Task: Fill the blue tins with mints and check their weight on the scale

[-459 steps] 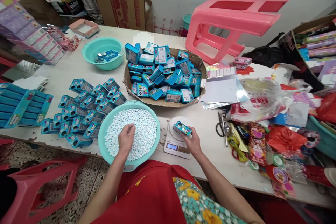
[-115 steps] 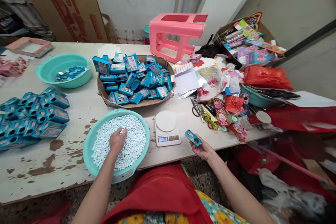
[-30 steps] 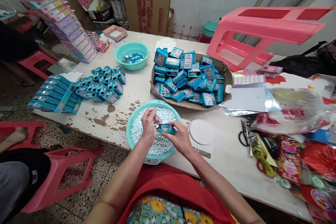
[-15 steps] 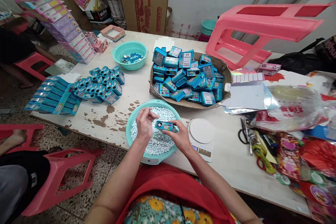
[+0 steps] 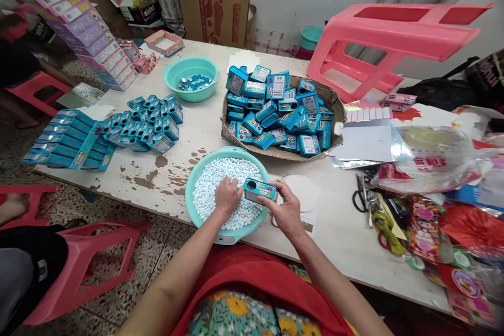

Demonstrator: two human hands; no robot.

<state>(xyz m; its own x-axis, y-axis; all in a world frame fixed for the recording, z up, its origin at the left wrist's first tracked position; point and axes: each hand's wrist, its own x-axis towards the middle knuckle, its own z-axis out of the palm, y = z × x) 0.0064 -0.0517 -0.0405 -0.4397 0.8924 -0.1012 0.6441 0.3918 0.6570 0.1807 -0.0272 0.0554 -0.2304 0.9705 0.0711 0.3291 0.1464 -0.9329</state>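
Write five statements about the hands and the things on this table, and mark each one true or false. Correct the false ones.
1. The right hand holds a blue box. True.
2. The left hand is resting on the scale. False: the left hand is at the white pieces in the near basin.
3. The pink stool stands upright on the floor. False: the pink stool lies on its side on the table.
4. The far basin holds blue and silvery pieces. True.
5. The scissors lie to the right of the scale. True.
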